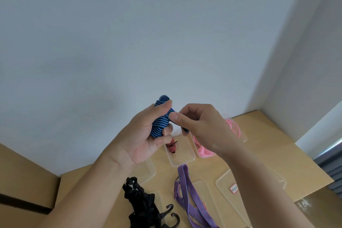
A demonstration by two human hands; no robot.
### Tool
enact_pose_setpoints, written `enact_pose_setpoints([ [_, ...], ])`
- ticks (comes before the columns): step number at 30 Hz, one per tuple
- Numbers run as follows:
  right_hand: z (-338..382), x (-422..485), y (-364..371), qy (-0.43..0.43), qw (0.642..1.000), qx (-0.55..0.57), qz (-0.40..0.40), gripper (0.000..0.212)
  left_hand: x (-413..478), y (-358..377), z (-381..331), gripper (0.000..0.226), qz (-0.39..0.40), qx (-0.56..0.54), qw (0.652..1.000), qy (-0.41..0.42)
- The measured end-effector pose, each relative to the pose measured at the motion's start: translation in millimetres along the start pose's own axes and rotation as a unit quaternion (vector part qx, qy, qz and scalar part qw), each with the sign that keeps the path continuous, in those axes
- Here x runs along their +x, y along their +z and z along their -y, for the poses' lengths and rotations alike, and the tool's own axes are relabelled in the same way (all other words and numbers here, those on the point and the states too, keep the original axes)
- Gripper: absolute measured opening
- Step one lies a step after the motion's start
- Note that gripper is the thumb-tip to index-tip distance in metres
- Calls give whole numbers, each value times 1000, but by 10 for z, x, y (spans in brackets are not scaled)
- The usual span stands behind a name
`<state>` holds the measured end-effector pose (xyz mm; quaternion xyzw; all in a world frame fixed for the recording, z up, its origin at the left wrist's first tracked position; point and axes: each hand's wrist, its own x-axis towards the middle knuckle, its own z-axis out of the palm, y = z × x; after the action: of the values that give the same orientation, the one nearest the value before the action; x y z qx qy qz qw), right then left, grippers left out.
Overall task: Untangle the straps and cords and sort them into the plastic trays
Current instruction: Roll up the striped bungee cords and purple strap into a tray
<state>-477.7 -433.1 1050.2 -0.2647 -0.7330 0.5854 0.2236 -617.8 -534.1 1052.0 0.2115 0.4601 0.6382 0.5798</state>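
My left hand (140, 135) grips a rolled blue striped strap (161, 116), held up above the wooden table (268, 135). My right hand (199, 126) pinches the loose end of that strap between thumb and fingers, just right of the roll. Below, a clear plastic tray (182, 159) holds a red striped strap (171, 147). Another tray (244, 138) to its right holds pink straps (203, 151). A purple striped strap (187, 196) lies across a tray (200, 189) near me. A black strap with hooks (142, 201) lies at the front left.
A clear tray (148, 170) sits under my left wrist. A larger clear tray (224, 181) with a small label (234, 189) sits at the right. White walls close off the back and right side. The table's right edge drops off near a grey radiator-like object (331, 168).
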Motion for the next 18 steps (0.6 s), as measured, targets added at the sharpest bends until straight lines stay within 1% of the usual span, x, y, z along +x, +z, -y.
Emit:
enact_pose_setpoints([
  [2, -12, 5, 4, 5, 1000, -3, -21, 25, 12, 44, 25, 31, -21, 13, 999, 25],
  [4, -41, 6, 11, 8, 999, -31, -33, 31, 12, 40, 54, 38, -41, 52, 997, 45],
  [6, -86, 6, 36, 1, 995, -82, -52, 37, 7, 12, 77, 46, -66, 86, 993, 55],
  [8, -120, 0, 84, -7, 990, -120, -76, 33, -2, 3, 92, 43, -87, 119, 987, 65],
  [10, -120, -16, 155, -17, 987, -131, -90, 28, -11, 32, 108, 36, -112, 156, 978, 81],
  [13, -102, -22, 248, -42, 980, -168, -94, 25, 21, 67, 150, 38, -162, 231, 953, 107],
  [15, -78, -28, 264, -56, 979, -177, -82, 23, 37, 78, 155, 40, -185, 228, 949, 111],
  [16, -70, -30, 254, -63, 980, -175, -73, 24, 45, 74, 145, 40, -193, 208, 953, 107],
  [18, -71, -35, 207, -75, 983, -156, -62, 26, 40, 68, 102, 33, -200, 133, 967, 84],
])
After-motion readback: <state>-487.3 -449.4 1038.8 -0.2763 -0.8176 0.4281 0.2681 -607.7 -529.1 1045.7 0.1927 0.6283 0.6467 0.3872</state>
